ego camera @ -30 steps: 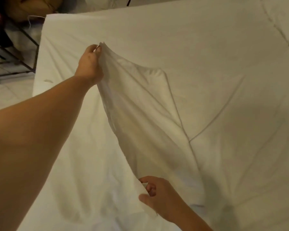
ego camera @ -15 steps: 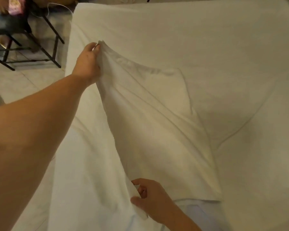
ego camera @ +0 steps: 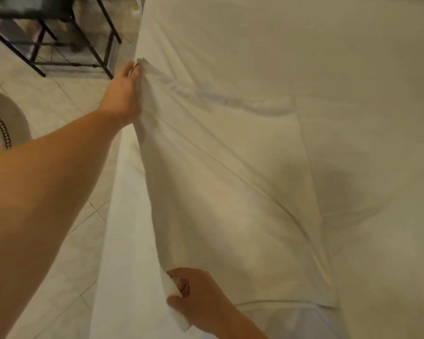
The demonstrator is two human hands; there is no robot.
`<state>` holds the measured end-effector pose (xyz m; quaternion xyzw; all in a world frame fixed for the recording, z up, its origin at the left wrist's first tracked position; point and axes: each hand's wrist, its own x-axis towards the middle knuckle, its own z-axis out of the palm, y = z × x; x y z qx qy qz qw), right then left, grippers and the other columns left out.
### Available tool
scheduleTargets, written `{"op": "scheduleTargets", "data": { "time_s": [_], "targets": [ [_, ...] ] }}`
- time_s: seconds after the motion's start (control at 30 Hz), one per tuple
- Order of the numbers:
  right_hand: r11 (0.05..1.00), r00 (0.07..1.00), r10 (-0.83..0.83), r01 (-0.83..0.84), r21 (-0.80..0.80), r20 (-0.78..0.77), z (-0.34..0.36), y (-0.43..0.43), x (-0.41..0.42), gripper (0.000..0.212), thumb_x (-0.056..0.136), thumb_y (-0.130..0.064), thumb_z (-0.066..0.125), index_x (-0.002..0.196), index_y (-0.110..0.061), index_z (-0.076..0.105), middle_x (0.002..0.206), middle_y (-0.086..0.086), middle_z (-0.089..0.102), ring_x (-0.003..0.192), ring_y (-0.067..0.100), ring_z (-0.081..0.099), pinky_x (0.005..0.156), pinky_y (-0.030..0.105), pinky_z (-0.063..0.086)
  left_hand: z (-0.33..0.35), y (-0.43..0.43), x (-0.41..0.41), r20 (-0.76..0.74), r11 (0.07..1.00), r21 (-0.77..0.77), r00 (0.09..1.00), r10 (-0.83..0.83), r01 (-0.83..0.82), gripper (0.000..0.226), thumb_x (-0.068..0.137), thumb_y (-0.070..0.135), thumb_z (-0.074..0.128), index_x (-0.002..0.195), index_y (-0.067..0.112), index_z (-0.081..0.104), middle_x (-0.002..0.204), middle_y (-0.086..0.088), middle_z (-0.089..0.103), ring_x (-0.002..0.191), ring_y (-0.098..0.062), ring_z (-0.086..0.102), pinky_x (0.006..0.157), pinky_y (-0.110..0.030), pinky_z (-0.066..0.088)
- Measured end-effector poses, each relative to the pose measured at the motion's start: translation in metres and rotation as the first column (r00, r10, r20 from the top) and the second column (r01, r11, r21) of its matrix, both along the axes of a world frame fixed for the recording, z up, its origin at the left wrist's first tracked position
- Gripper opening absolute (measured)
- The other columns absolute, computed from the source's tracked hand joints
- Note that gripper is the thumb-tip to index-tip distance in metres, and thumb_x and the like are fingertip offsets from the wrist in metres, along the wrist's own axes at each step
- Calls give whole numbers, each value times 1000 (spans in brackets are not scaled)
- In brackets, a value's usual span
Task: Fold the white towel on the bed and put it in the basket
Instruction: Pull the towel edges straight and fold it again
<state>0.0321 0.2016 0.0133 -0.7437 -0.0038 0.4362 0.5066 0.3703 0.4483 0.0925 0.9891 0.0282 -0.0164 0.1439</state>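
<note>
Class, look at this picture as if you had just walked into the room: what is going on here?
A person is folding a white towel on a bed. The left hand pinches the far corner and the right hand pinches the near corner, lifting the towel's left edge off the sheet near the side of the bed. The rest of the towel lies on the bed. No basket is clearly in view.

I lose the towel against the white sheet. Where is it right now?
In the head view the white towel lies along the bed's left edge, its left side lifted between the left hand at the far corner and the right hand at the near one.
</note>
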Motion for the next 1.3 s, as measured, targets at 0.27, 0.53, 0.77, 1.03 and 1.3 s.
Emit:
{"op": "scheduleTargets", "data": {
  "time_s": [0.27,0.53,0.77,1.03,1.3],
  "targets": [
    [998,998,64,-64,11,-1,-12,37,-1,45,77,-29,65,121,-34,66,78,-13,61,66,0,55,69,16,49,-21,35,-7,32,1000,-25,999,14,-13,71,95,-2,55,159,3,25,166,-18,20,146,-41,32,123,-36,26],
    [992,992,128,-128,7,7,-23,68,-6,29,75,-25,58,103,-24,65,70,-7,56,65,5,51,65,26,47,-43,60,-18,66,999,-13,997,45,-44,61,101,4,48,159,9,28,165,-10,25,146,-35,34,122,-35,28],
    [983,983,181,-181,4,2,-33,84,-11,30,77,-22,57,106,-25,63,87,2,68,79,15,64,67,28,53,-56,71,-29,96,994,-47,990,106,-102,44,105,10,37,150,10,39,150,-13,44,131,-40,48,109,-49,43],
    [981,982,183,-180,76,-38,-37,111,-16,42,76,-21,56,114,-37,63,74,-6,59,61,2,53,54,16,46,-70,98,-37,92,984,-110,984,152,-141,55,104,12,43,157,24,30,158,-1,36,138,-31,44,115,-38,38],
    [982,965,188,-184,37,-184,-47,117,-26,53,82,-23,50,130,-43,58,103,-7,74,78,7,69,65,24,59,-89,113,-49,-78,986,-76,987,144,-150,89,92,-1,61,163,23,13,167,1,13,147,-35,31,120,-43,33]
  ]
}}
